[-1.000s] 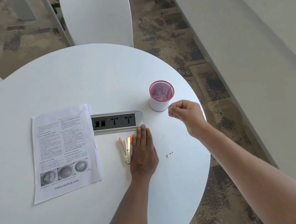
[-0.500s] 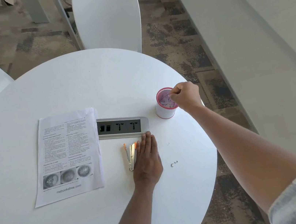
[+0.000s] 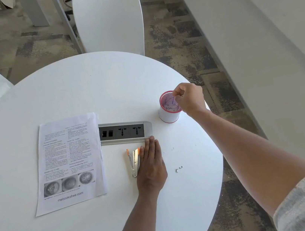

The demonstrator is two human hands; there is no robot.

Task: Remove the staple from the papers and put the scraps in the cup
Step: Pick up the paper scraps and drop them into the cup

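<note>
The printed papers lie flat on the left of the round white table. A white cup with a red rim and pink mesh inside stands at the right. My right hand hovers over the cup's rim with its fingertips pinched together; whether a scrap is between them is too small to tell. My left hand rests flat on the table, fingers together, touching the right side of the silver and orange staple remover. Loose staple scraps lie on the table to the right.
A grey socket strip is set into the table between the papers and the cup. One more small staple bit lies near the left hand. A white chair stands behind the table, and the table's right edge is close to the cup.
My right hand has travelled from beside the cup to over its rim, fingertips still pinched. The left hand and staple remover stayed put. The camera has tilted.
</note>
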